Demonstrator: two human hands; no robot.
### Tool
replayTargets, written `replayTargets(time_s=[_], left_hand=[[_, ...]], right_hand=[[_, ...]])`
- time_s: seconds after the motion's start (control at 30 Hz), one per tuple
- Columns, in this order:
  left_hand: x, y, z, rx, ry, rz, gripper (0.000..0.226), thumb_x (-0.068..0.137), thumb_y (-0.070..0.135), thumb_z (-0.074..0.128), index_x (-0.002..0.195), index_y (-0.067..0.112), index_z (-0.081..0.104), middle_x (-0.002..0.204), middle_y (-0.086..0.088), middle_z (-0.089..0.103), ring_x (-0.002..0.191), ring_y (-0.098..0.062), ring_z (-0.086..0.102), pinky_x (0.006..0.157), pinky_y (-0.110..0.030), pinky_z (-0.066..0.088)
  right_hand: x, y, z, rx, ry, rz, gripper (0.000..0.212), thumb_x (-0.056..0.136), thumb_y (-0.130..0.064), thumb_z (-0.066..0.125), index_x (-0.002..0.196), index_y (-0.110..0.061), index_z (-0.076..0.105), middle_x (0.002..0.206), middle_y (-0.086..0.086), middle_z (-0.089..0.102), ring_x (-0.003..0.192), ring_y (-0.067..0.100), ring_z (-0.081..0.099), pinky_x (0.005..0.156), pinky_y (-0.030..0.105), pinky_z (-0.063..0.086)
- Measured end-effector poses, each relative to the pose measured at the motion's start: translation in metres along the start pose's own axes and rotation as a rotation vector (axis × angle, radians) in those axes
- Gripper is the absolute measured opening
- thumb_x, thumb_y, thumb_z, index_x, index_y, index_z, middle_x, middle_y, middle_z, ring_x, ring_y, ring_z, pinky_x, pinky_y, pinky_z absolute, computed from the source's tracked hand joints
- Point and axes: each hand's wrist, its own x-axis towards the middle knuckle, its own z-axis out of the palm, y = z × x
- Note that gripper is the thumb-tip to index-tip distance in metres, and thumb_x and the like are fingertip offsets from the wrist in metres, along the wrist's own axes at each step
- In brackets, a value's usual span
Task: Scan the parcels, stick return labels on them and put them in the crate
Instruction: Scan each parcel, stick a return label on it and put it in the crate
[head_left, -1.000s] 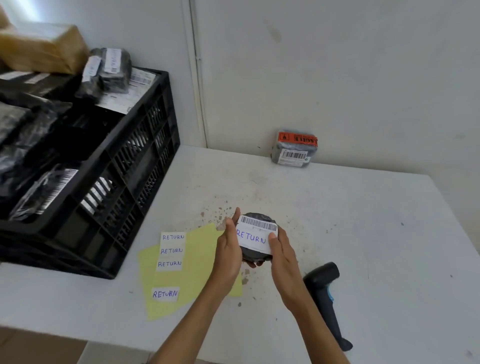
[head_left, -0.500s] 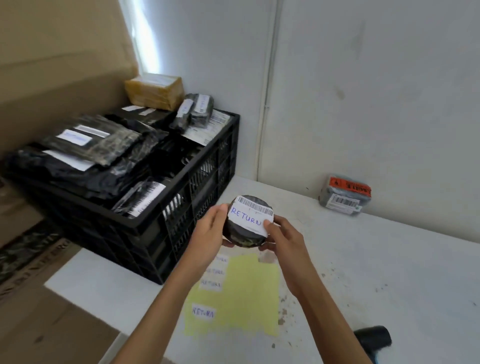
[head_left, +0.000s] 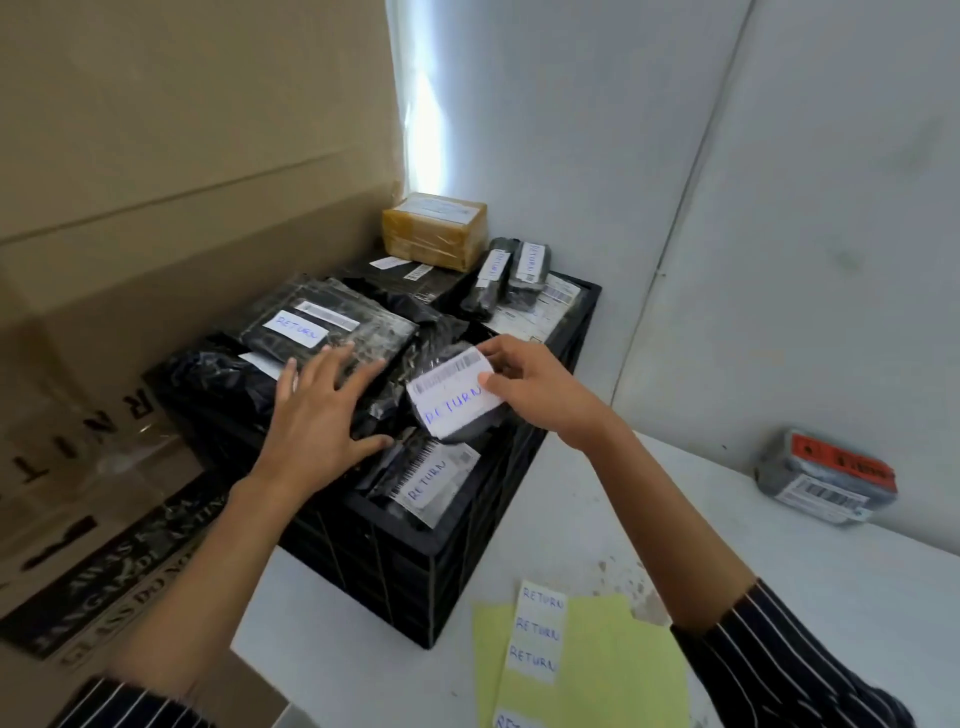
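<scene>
Right hand (head_left: 530, 387) grips round black parcel (head_left: 471, 427) at its right edge, thumb on the white RETURN label (head_left: 452, 397) stuck on top, barcode strip above the handwriting. The parcel is over the near right part of the black crate (head_left: 415, 571), at the level of the pile; I cannot tell if it touches the parcels under it. Left hand (head_left: 322, 415) is released, fingers spread flat, resting on black bagged parcels (head_left: 332, 332) in the crate, holding nothing. The crate is full, with several labelled bags and a yellow-brown box (head_left: 436, 228) at the far end. It sits on the white counter (head_left: 779, 597) against the wall. A yellow sheet (head_left: 608, 670) with RETURN stickers (head_left: 540, 631) lies near the front edge. A grey parcel with orange sticker (head_left: 826, 478) sits by the wall, well apart from the crate. Cardboard boxes (head_left: 156, 208) are on the left.
</scene>
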Motion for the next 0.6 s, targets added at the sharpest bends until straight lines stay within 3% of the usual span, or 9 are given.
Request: replayTargets(time_s=[0.13, 0.3, 0.5, 0.6], left_hand=[[0.002, -0.018, 0.012, -0.097, -0.018, 0.039, 0.061, 0.085, 0.042, 0.064, 0.140, 0.029, 0.043, 0.156, -0.006, 0.020, 0.146, -0.025, 0.008, 0.117, -0.049, 0.005], [0.004, -0.020, 0.016, -0.141, -0.023, 0.042, 0.055, 0.089, 0.045, 0.055, 0.140, 0.034, 0.041, 0.158, -0.001, 0.013, 0.146, -0.020, 0.000, 0.117, -0.046, 0.000], [0.001, -0.021, 0.017, -0.261, 0.018, 0.056, 0.055, 0.084, 0.046, 0.060, 0.135, 0.029, 0.049, 0.156, -0.001, 0.020, 0.146, -0.018, 0.003, 0.117, -0.045, -0.004], [0.000, -0.019, 0.016, -0.295, 0.057, 0.049, 0.053, 0.081, 0.048, 0.063, 0.129, 0.025, 0.056, 0.154, 0.000, 0.026, 0.146, -0.016, 0.006, 0.116, -0.042, -0.010]], right_hand=[[0.013, 0.002, 0.020, -0.223, -0.197, 0.054, 0.024, 0.092, -0.002, 0.048, 0.113, -0.007, 0.059, 0.109, 0.010, 0.064, 0.100, 0.023, 0.061, 0.088, 0.039, 0.051], [0.016, 0.001, 0.054, -0.369, -0.333, 0.087, 0.020, 0.093, -0.005, 0.045, 0.110, -0.006, 0.056, 0.112, 0.014, 0.063, 0.101, 0.027, 0.060, 0.088, 0.045, 0.050], [0.014, 0.002, 0.050, -0.484, -0.419, 0.067, 0.024, 0.090, -0.010, 0.056, 0.114, -0.010, 0.058, 0.112, 0.008, 0.064, 0.096, 0.019, 0.059, 0.081, 0.030, 0.050], [0.012, 0.005, 0.050, -0.491, -0.403, 0.065, 0.026, 0.090, -0.015, 0.059, 0.116, -0.010, 0.060, 0.110, 0.007, 0.064, 0.099, 0.020, 0.060, 0.085, 0.030, 0.050]])
